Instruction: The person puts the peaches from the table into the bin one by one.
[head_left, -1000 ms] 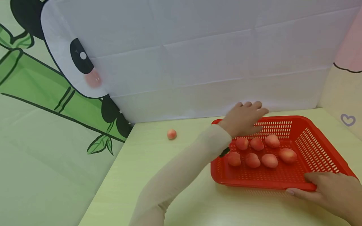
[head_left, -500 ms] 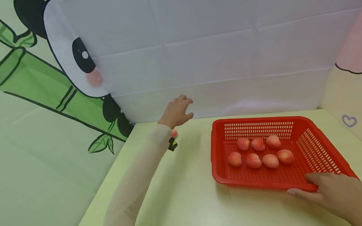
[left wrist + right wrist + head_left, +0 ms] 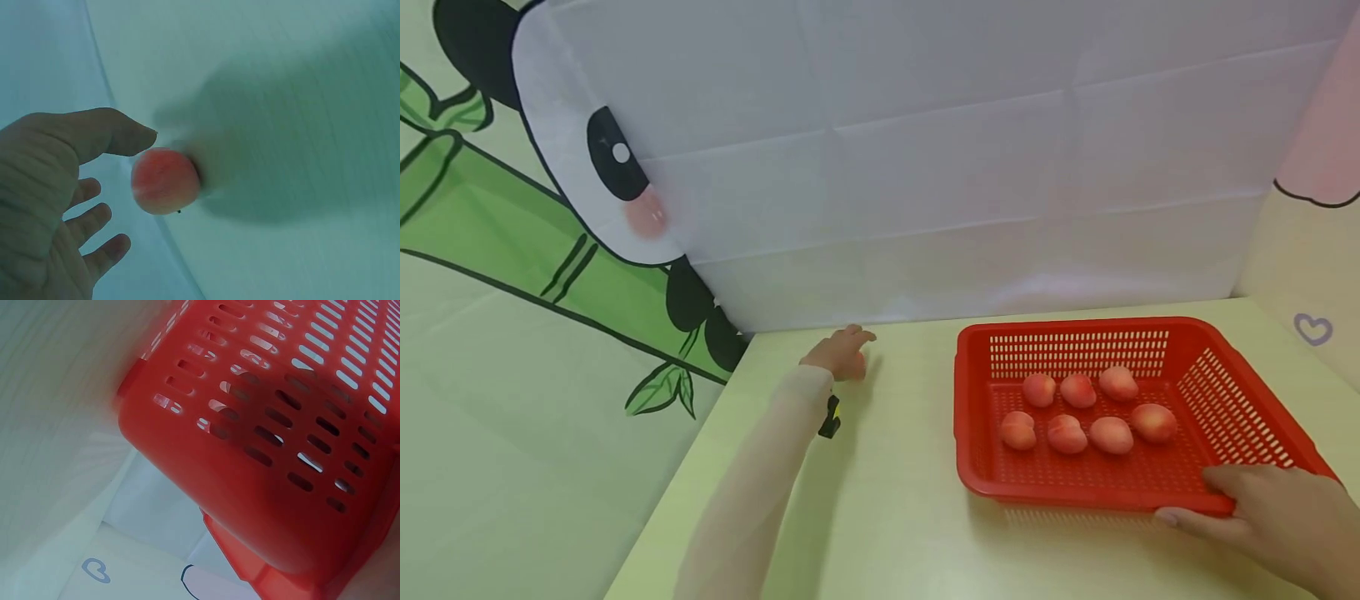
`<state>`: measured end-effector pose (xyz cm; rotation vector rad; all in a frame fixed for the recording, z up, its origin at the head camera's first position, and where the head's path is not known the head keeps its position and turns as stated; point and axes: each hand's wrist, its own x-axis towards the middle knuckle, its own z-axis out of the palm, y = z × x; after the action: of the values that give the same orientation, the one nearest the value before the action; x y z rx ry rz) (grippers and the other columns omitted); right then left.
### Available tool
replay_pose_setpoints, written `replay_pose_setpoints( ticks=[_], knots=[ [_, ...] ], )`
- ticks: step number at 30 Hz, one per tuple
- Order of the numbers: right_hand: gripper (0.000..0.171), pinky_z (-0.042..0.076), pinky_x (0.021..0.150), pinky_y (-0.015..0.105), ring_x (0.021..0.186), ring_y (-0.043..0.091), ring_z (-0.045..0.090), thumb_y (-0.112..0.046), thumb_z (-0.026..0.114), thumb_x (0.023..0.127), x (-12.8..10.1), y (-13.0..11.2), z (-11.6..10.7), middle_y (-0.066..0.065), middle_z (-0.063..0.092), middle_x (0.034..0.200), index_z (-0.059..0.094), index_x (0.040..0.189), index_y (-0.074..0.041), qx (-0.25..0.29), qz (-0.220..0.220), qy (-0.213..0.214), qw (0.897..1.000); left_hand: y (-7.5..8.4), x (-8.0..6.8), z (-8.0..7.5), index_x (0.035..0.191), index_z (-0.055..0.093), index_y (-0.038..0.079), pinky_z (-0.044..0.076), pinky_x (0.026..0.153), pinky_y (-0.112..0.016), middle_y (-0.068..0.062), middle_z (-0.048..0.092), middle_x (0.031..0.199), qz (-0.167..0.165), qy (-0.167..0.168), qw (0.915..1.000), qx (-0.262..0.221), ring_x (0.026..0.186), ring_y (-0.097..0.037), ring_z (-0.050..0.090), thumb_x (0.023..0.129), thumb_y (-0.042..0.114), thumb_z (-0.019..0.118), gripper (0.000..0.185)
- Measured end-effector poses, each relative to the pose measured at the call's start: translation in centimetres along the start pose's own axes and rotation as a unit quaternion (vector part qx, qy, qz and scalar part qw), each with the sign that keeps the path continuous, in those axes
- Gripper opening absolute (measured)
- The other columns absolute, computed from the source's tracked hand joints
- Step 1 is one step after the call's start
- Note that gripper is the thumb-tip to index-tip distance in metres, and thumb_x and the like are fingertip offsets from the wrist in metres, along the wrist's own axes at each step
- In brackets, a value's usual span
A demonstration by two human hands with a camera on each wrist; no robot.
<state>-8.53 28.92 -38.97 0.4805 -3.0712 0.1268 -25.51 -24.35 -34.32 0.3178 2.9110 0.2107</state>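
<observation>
Pale green worktop (image 3: 887,500): left hand (image 3: 838,357), fingers spread and unclenched, cups a loose peach (image 3: 165,180) near the back edge; right hand (image 3: 1277,521) clasps the red basket (image 3: 1255,400) rim, steadying it.

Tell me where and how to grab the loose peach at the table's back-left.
Take the loose peach across its round middle, thumb on one side and fingers on the other, coming from above. It is small, round and alone on the table, near the backdrop, so all sides look free. The left hand is open right beside it, thumb nearly touching.
</observation>
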Motion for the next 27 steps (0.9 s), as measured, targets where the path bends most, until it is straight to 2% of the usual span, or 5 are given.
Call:
replay_pose_setpoints(
  ticks=[7, 12, 14, 19, 27],
  knots=[
    [0.057, 0.040, 0.060, 0.038, 0.063, 0.014, 0.048, -0.077, 0.070, 0.087, 0.1, 0.0, -0.1, -0.007, 0.045, 0.063, 0.065, 0.081, -0.020, 0.000, 0.003, -0.009, 1.000, -0.8, 0.4, 1.3, 0.164, 0.041, 0.013, 0.044, 0.114, -0.060, -0.014, 0.035, 0.169, -0.035, -0.051, 0.9981, -0.007, 0.152, -0.041, 0.038, 0.094, -0.002, 0.069, 0.077],
    [0.057, 0.039, 0.061, 0.038, 0.063, 0.014, 0.047, -0.077, 0.069, 0.087, 0.0, -0.1, -0.1, -0.006, 0.044, 0.062, 0.063, 0.079, -0.021, 0.004, 0.007, -0.014, 1.000, -1.7, 0.9, 2.7, 0.163, 0.043, 0.014, 0.046, 0.112, -0.056, -0.015, 0.044, 0.160, -0.049, -0.077, 0.9958, -0.006, 0.141, -0.034, 0.050, 0.097, -0.001, 0.068, 0.072],
    [0.057, 0.040, 0.061, 0.038, 0.064, 0.014, 0.047, -0.077, 0.069, 0.087, 0.0, -0.2, -0.1, -0.007, 0.043, 0.062, 0.063, 0.079, -0.021, 0.004, 0.007, -0.014, 1.000, -1.9, 0.9, 3.1, 0.158, 0.048, 0.011, 0.048, 0.109, -0.052, -0.016, 0.051, 0.149, -0.038, -0.078, 0.9962, -0.004, 0.127, -0.030, 0.055, 0.097, -0.002, 0.066, 0.065],
    [0.056, 0.039, 0.061, 0.038, 0.063, 0.014, 0.046, -0.077, 0.070, 0.087, -0.1, -0.2, -0.1, -0.007, 0.043, 0.062, 0.063, 0.079, -0.022, 0.000, 0.006, -0.010, 1.000, -2.0, 0.7, 3.4, 0.145, 0.057, 0.006, 0.049, 0.101, -0.046, -0.012, 0.057, 0.127, -0.021, -0.071, 0.9972, 0.005, 0.106, -0.024, 0.052, 0.096, -0.003, 0.067, 0.051],
    [0.056, 0.037, 0.060, 0.038, 0.062, 0.014, 0.045, -0.077, 0.071, 0.086, -0.1, -0.2, -0.1, -0.007, 0.041, 0.061, 0.063, 0.078, -0.022, 0.000, 0.004, 0.001, 1.000, -1.9, 0.6, 4.0, 0.133, 0.054, 0.006, 0.052, 0.096, -0.049, -0.013, 0.053, 0.124, -0.045, -0.057, 0.9973, 0.010, 0.110, -0.030, 0.055, 0.100, -0.001, 0.063, 0.035]
  ],
)
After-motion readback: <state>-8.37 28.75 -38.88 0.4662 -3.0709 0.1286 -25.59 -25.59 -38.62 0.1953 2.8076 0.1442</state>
